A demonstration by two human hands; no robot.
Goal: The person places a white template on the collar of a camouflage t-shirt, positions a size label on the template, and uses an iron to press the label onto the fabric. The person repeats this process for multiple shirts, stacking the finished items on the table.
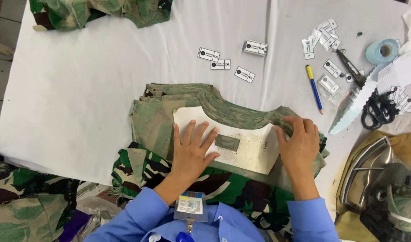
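Observation:
A stack of camouflage fabric pieces (154, 118) with a curved neckline cut lies on the white table (80, 98). On top of the stack rests a white cardboard template (255, 152) with a rectangular cut-out (227, 142) that shows the fabric below. My left hand (192, 150) lies flat with spread fingers on the template's left part, just beside the cut-out. My right hand (299, 141) presses on the template's right edge and the fabric there. Neither hand holds anything.
Small white size labels (232, 62) are scattered behind the stack, with more (322, 38) at the right. A blue pen (314, 88), snips (351, 68), a tape roll (382, 51), an iron (385, 188) and more camouflage cloth (98, 11) surround the work.

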